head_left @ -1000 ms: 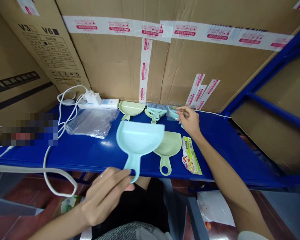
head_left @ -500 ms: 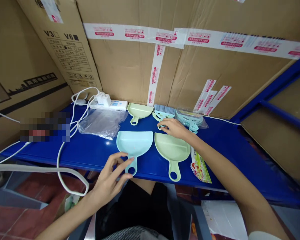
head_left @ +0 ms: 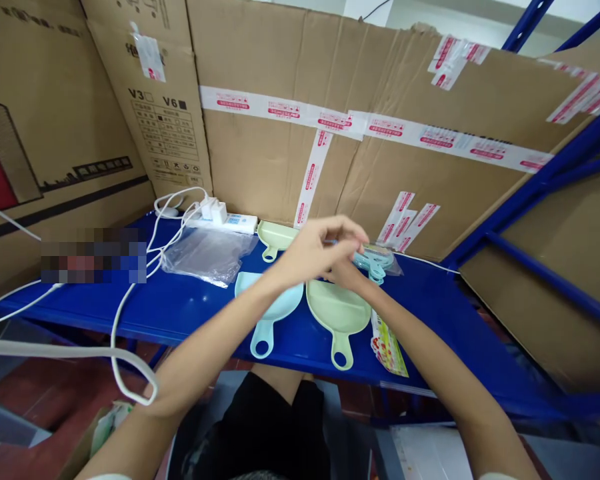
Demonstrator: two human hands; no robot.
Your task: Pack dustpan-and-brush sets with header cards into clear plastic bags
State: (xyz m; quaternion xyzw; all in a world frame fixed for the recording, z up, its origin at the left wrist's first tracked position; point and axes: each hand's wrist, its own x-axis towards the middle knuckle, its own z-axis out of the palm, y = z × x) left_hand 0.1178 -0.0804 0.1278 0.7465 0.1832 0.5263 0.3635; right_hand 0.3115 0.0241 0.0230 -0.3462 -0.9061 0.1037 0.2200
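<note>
My left hand [head_left: 325,247] is raised above the back of the blue table, its fingers curled but apart and nothing seen in them. Behind and below it, my right hand [head_left: 344,272] is mostly covered, so its fingers and anything they hold cannot be made out. A light blue dustpan [head_left: 280,308] and a green dustpan [head_left: 339,310] lie side by side near the front edge, handles toward me. Another green dustpan [head_left: 275,237] lies at the back, partly behind my left hand. Blue items in clear plastic [head_left: 375,265] rest just right of my hands.
A clear plastic bag [head_left: 207,257] lies on the left of the table [head_left: 185,308], beside a white power strip [head_left: 243,223] and looping white cables [head_left: 114,333]. A colourful packet [head_left: 387,347] sits right of the green dustpan. Cardboard [head_left: 260,160] stands behind.
My left hand has moved from the light blue dustpan's handle up and right, and now covers most of my right hand and the brush area. The camera view has tilted upward.
</note>
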